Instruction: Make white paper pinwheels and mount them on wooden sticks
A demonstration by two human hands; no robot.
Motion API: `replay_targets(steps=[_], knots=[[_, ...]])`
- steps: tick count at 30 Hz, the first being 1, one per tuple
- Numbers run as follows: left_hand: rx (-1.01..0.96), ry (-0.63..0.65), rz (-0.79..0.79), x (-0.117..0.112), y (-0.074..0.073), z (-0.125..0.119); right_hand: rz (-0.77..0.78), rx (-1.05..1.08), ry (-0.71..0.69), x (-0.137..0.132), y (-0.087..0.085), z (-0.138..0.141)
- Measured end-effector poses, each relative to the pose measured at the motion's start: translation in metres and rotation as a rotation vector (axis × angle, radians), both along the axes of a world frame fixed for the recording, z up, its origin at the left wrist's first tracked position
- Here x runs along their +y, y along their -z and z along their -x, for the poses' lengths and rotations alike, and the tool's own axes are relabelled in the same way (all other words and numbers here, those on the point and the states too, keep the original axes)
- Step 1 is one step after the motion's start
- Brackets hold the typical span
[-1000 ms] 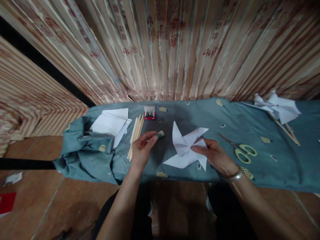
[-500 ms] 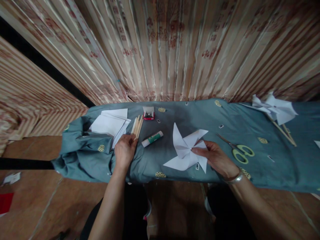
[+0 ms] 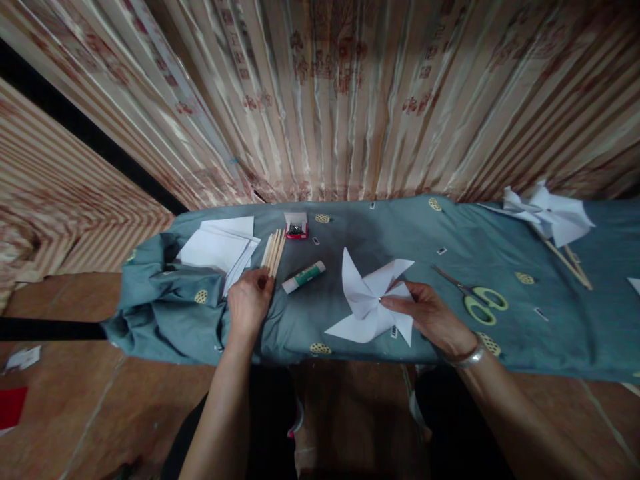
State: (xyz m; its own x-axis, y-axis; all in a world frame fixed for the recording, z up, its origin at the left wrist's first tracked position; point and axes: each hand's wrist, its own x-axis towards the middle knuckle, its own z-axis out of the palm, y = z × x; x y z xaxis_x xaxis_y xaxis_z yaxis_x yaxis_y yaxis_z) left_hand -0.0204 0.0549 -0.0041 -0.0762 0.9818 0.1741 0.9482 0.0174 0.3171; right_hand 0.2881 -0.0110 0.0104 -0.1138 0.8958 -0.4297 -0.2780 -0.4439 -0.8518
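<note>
Left of the glue stick [image 3: 303, 277], the left hand [image 3: 249, 300] is touching the wooden sticks [image 3: 274, 253] now, can't tell if its fingers are pinching any. A second ago that glue stick was at its fingertips. Right of the glue stick, the right hand [image 3: 439, 316] is clamping the paper pinwheel [image 3: 366, 307] between thumb and fingers.

A room, probably in a home, laid out with paper-craft things.
Patterned curtains [image 3: 340, 100] filled the top of the frame, and a tiled floor [image 3: 150, 400] showed at lower left. Across the middle, a blue-green printed cloth [image 3: 520, 327] covered a narrow surface, where white paper [image 3: 215, 250], wooden sticks [image 3: 274, 255] and a glue stick [image 3: 303, 277] lay left of centre and scissors [image 3: 468, 292] lay to the right.
</note>
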Motion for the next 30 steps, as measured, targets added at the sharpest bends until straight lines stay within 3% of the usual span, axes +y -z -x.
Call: replay_targets(steps=[11,14,17,20,23,30], knots=[[-0.163,-0.117,-0.039,-0.002,-0.009,0.005,-0.014,-0.007,0.000,-0.001,0.001,-0.002],[-0.307,-0.134,-0.099,-0.006,-0.018,0.002,-0.035,-0.028,-0.001,-0.002,0.001,-0.004],[-0.593,-0.065,-0.117,-0.013,-0.026,-0.014,-0.083,-0.090,-0.014,-0.006,-0.004,-0.005],[-1.018,0.032,0.062,-0.022,-0.027,-0.041,-0.191,-0.214,-0.085,-0.014,-0.017,-0.006],[-1.300,0.062,0.292,-0.032,-0.023,-0.068,-0.331,-0.348,-0.179,-0.025,-0.031,-0.005],[-1.503,-0.050,0.620,-0.046,-0.020,-0.099,-0.541,-0.642,-0.231,-0.040,-0.043,-0.009]])
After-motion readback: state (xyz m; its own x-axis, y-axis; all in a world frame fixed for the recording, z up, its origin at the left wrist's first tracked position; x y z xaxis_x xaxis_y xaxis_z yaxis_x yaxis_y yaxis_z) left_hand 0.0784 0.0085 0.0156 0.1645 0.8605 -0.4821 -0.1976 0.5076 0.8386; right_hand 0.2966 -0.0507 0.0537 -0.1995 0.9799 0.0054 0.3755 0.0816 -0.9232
